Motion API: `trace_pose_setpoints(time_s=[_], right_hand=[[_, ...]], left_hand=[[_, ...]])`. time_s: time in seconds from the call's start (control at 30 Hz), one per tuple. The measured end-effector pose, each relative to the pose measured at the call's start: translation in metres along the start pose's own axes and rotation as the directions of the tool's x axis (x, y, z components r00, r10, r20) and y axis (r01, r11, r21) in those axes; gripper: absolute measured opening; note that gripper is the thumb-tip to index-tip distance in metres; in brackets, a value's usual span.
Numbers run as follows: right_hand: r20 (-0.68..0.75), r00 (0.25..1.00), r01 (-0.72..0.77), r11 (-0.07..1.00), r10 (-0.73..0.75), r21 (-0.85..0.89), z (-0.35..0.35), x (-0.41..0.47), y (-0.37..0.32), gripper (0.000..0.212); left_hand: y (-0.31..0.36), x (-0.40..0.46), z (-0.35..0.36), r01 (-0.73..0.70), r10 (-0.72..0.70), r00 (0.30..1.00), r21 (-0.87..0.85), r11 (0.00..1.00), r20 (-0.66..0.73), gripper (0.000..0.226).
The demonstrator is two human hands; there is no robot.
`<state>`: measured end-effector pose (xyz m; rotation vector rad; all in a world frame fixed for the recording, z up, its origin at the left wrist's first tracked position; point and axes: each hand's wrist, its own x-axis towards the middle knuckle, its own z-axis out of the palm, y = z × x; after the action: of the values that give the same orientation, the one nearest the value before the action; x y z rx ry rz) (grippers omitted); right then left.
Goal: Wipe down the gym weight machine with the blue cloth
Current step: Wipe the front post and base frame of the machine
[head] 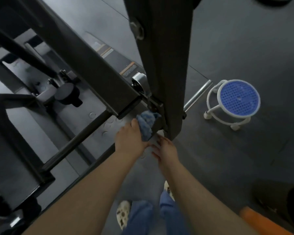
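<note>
A gym is shown. Dark rubber flooring [244, 48] is laid across the room, and a black steel weight machine [85, 61] with heavy beams, bolts and a chrome roller [139, 81] is seen from ten to twelve o'clock. A small wheeled stool [234, 102] is parked at two o'clock.

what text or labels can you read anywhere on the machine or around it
No text can be read for certain.
Orange-and-black strip label on the weight machine's frame: white lettering, too blurred to read.
Striped sticker further up the frame: too blurred to read.
Blue cloth, stool: no print visible.
</note>
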<state>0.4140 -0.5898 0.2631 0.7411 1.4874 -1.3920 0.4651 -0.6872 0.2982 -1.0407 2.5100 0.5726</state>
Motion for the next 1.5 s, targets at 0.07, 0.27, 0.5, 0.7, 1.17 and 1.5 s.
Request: trace_pose_setpoints(time_s=[0.07, 0.27, 0.5, 0.7, 1.17, 1.5], right_hand=[[0.001, 0.997, -0.071, 0.992, 0.071, 0.108, -0.004, 0.013, 0.004, 0.035], [0.117, 0.98, -0.19, 0.929, 0.16, 0.318, 0.005, 0.05, 0.024, 0.052], [0.245, 0.92, -0.38, 0.851, 0.306, 0.362, 0.022, 0.058, 0.044, 0.081], [0.536, 0.812, -0.487, 0.775, 0.231, 0.404, 0.039, 0.082, 0.065, 0.099], [0.229, 0.967, -0.217, 0.84, 0.114, 0.498, 0.027, 0.074, 0.033, 0.029], [0.13, 0.974, 0.105, 0.878, -0.186, 0.466, 0.031, 0.016, -0.003, 0.031]], left_hand=[[0.0, 0.012, -0.005, 0.051, -0.043, 0.995, -0.087, 0.995, 0.095, 0.074], [-0.009, 0.031, -0.014, 0.045, -0.014, 0.974, -0.129, 0.991, 0.228, 0.096], [-0.013, 0.03, -0.019, 0.113, 0.052, 0.925, -0.402, 0.909, 0.377, 0.065], [-0.022, 0.043, -0.009, 0.087, 0.081, 0.928, -0.424, 0.901, 0.363, 0.055], [0.008, 0.002, 0.014, -0.119, 0.181, 0.969, 0.326, 0.938, -0.166, 0.089], [0.03, 0.021, 0.018, -0.078, 0.132, 0.965, 0.233, 0.969, -0.228, 0.072]])
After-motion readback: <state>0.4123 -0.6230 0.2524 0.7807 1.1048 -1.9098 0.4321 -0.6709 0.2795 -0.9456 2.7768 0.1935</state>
